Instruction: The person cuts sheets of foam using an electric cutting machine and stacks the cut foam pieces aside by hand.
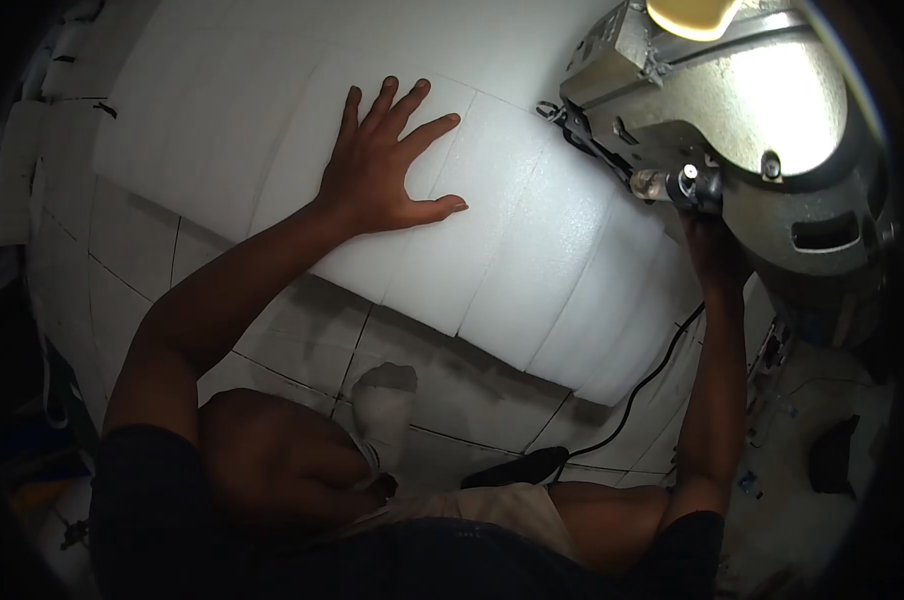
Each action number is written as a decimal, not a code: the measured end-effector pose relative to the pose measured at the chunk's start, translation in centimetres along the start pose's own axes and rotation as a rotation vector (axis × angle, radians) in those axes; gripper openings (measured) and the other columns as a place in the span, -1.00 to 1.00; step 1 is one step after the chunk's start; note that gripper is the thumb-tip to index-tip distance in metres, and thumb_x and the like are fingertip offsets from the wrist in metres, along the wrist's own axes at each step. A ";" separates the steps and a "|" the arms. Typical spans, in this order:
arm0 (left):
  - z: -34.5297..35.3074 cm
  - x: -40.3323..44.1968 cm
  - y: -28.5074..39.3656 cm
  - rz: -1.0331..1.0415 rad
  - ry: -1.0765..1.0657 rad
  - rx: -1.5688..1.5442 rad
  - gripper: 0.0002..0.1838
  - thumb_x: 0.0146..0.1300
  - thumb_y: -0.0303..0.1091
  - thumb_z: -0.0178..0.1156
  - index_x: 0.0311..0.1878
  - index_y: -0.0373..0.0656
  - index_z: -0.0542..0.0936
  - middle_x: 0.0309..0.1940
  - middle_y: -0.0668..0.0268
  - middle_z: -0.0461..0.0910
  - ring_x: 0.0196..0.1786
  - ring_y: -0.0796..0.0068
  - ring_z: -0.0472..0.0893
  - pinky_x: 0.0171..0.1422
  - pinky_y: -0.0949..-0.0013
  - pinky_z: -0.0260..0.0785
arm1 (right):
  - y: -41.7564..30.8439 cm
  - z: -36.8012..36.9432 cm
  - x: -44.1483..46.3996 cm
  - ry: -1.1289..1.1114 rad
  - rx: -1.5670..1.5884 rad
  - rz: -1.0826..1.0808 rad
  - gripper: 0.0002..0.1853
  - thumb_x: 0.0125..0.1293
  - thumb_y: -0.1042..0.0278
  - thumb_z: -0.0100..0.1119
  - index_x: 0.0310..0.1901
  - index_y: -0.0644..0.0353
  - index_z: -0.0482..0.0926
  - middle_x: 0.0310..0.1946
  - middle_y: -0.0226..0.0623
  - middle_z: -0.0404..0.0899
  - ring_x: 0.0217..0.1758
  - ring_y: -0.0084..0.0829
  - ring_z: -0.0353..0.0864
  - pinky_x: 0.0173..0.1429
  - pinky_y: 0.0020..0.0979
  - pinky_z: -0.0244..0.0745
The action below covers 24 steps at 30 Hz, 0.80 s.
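White, soft-looking sheet [532,225] spans centre, crossed by seam-like lines. Metal machine [757,125] at upper right. Left hand [372,180] splayed flat on sheet. Right hand [715,252], well apart, beside machine, partly hidden; grip cannot be told.

Kinda grubby tiled floor [472,408] tbh. There's a dark crumpled thing [834,457] over on the right, a small bluish scrap [749,484] near it, and something orange-ish [44,495] lower left, too dim to ID.

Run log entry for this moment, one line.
left hand: spread, palm down on white seamed sheet | right hand: at metal machine, grip unclear
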<state>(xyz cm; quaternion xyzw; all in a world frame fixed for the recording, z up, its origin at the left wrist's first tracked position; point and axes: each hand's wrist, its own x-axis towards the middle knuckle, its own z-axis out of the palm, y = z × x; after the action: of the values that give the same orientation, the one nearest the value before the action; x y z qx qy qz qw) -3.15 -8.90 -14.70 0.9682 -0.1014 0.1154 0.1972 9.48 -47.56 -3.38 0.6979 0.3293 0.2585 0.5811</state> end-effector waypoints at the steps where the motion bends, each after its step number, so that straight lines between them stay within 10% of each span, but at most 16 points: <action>1: 0.1 -0.1 -0.1 0.003 0.004 -0.003 -0.08 -0.05 0.42 0.29 0.35 0.14 0.42 0.46 0.04 0.13 0.53 -0.16 0.01 0.52 -0.38 -0.34 | -0.1 -0.4 0.3 0.001 0.005 -0.001 -0.41 0.34 -0.14 0.13 0.19 0.18 0.48 0.13 -0.15 0.56 0.21 -0.16 0.53 0.33 -0.13 0.36; 3: 0.0 0.0 -0.2 0.016 0.008 -0.002 -0.08 -0.05 0.43 0.29 0.35 0.14 0.42 0.46 0.04 0.14 0.53 -0.16 0.02 0.52 -0.38 -0.33 | 0.0 -1.4 0.9 0.053 0.598 0.200 -0.36 0.38 -0.12 0.06 0.32 0.18 0.35 0.31 -0.15 0.40 0.37 -0.20 0.38 0.44 -0.14 0.22; 7: -0.3 0.0 -0.4 -0.006 -0.007 -0.009 -0.09 -0.08 0.30 0.38 0.36 0.15 0.41 0.47 0.09 0.13 0.54 -0.14 0.01 0.54 -0.34 -0.31 | -0.3 -0.8 2.0 0.115 0.368 0.087 -0.58 0.38 0.11 0.07 0.16 0.17 0.51 0.04 -0.12 0.58 0.14 -0.13 0.56 0.23 -0.18 0.44; 9: -0.3 -0.1 -0.4 -0.001 -0.009 -0.001 -0.09 -0.08 0.31 0.38 0.36 0.15 0.41 0.47 0.09 0.14 0.54 -0.14 0.01 0.54 -0.34 -0.31 | -1.1 0.3 2.2 -0.232 1.480 0.290 -0.32 0.46 -0.05 -0.07 0.49 0.05 0.04 0.52 -0.23 0.02 0.58 -0.26 0.00 0.59 -0.18 -0.10; 10: -0.3 -0.1 -0.4 0.000 -0.014 0.004 -0.09 -0.09 0.32 0.38 0.35 0.14 0.42 0.46 0.09 0.15 0.53 -0.14 0.01 0.54 -0.34 -0.31 | -1.2 0.4 1.9 -0.225 1.483 0.299 -0.32 0.46 -0.05 -0.07 0.49 0.05 0.04 0.52 -0.23 0.02 0.58 -0.26 0.00 0.59 -0.18 -0.10; 12: -0.4 0.1 -0.3 0.007 -0.015 0.012 -0.08 -0.10 0.34 0.37 0.35 0.14 0.42 0.46 0.09 0.15 0.53 -0.14 0.02 0.54 -0.34 -0.30 | 0.0 -2.6 3.0 0.135 0.888 0.235 -0.35 0.42 -0.06 0.00 0.44 0.06 0.20 0.44 -0.18 0.21 0.50 -0.18 0.18 0.53 -0.18 0.06; 21: -0.1 -0.2 -0.2 0.016 0.037 0.000 -0.08 -0.08 0.47 0.28 0.32 0.14 0.46 0.44 0.06 0.18 0.52 -0.13 0.05 0.53 -0.36 -0.30 | 0.4 -3.9 3.6 0.339 0.622 0.267 -0.47 0.30 -0.05 0.18 0.15 0.18 0.51 0.07 -0.13 0.58 0.17 -0.09 0.54 0.26 -0.12 0.40; 24: -0.3 -0.2 -0.1 0.019 0.019 0.022 -0.07 -0.07 0.47 0.28 0.32 0.14 0.45 0.44 0.05 0.18 0.53 -0.13 0.04 0.53 -0.35 -0.30 | 0.7 -3.5 3.0 0.178 -0.965 -0.424 -0.47 0.31 -0.08 0.14 0.12 0.17 0.51 0.05 -0.11 0.58 0.16 -0.10 0.54 0.26 -0.14 0.41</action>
<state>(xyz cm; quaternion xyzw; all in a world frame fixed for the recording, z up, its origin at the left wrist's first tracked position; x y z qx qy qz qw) -3.33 -8.69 -14.50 0.9682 -0.1076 0.1277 0.1865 8.91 -43.12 -2.05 0.2450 0.3547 0.3155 0.8454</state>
